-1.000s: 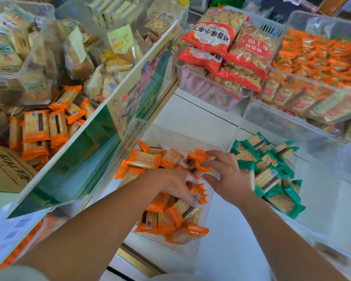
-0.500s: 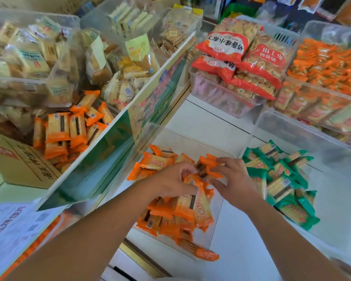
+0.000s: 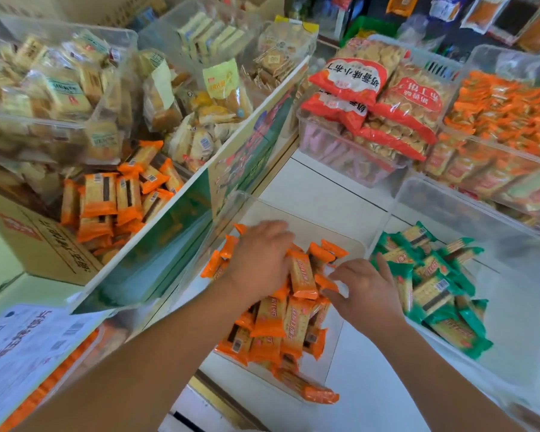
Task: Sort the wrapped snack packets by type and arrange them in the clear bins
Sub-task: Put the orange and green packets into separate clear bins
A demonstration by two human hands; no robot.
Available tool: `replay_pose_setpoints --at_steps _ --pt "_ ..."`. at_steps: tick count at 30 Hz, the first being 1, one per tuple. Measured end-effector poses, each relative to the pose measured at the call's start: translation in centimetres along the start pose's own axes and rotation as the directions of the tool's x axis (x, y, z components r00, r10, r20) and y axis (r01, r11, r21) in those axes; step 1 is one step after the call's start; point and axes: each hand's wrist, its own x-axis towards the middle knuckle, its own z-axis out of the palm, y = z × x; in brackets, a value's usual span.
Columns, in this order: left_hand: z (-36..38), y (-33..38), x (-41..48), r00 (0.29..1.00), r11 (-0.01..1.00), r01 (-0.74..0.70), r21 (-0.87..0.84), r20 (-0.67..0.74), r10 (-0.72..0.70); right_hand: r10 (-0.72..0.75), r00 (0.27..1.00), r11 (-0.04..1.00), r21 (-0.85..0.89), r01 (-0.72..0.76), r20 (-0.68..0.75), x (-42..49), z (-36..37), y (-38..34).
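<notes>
Orange packets (image 3: pixel 296 319) piled in clear bin (image 3: pixel 325 229); bunch gripped by curled left hand (image 3: pixel 259 260), ends touched by right hand (image 3: pixel 367 294), its hold not discernible. Stack should be squared upright before release

The orange plastic-film snack packets (image 3: pixel 296 325) and green plastic-film snack packets (image 3: pixel 434 294) are shiny, crinkled at their crimped ends. They lie in clear rigid plastic bins (image 3: pixel 306 224) with smooth, slightly hazy walls. The white bench (image 3: pixel 325 194) looks smooth and faintly glossy; the brown cardboard box (image 3: pixel 44 247) and white printed paper sheet (image 3: pixel 28 347) are matt.
</notes>
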Motion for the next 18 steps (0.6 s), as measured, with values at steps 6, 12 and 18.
replay_pose_setpoints --at_steps 6,12,18 --pt "3.9 1.3 0.7 0.926 0.999 0.037 0.038 0.375 -0.048 0.087 0.972 0.965 -0.260 -0.028 0.216 1.8 -0.7 -1.1" --pt "3.7 0.6 0.7 0.944 0.986 0.157 0.051 0.285 -0.165 -0.021 0.990 0.930 -0.361 0.070 0.139 4.1 -0.6 -0.4" --pt "2.6 -2.2 1.3 0.933 0.958 0.280 -0.061 0.251 -0.257 -0.113 0.990 0.946 -0.296 0.133 0.084 4.9 0.8 0.6"
